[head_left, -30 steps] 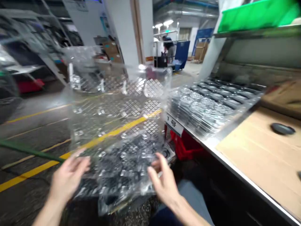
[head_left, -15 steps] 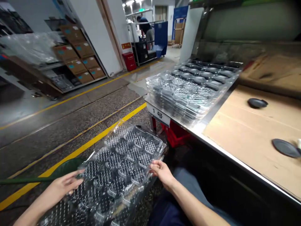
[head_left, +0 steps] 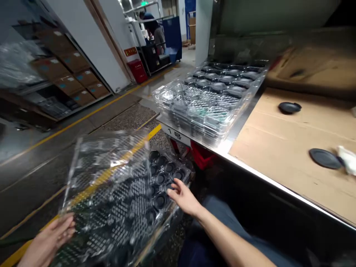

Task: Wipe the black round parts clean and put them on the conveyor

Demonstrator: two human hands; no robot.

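My left hand (head_left: 51, 237) grips the near-left edge of a clear plastic tray (head_left: 91, 159), which is tilted up and blurred by motion. Beneath it lies a filled tray of black round parts (head_left: 160, 179), bared at the right end and seen through the clear plastic elsewhere. My right hand (head_left: 184, 198) is at the right edge of this filled tray, fingers apart and holding nothing. Whether its fingertips touch the parts I cannot tell.
More clear trays with black parts (head_left: 218, 87) are stacked on the metal-edged bench at right. Two dark parts, one a flat oval piece (head_left: 325, 158), and a white cloth (head_left: 347, 159) lie on cardboard (head_left: 267, 148). A red bin (head_left: 201, 155) sits under the bench; a person works far back.
The clear tray has come up off the parts and shifted left with my left hand, baring black round parts. My right hand has let go of its edge. The view has turned right.
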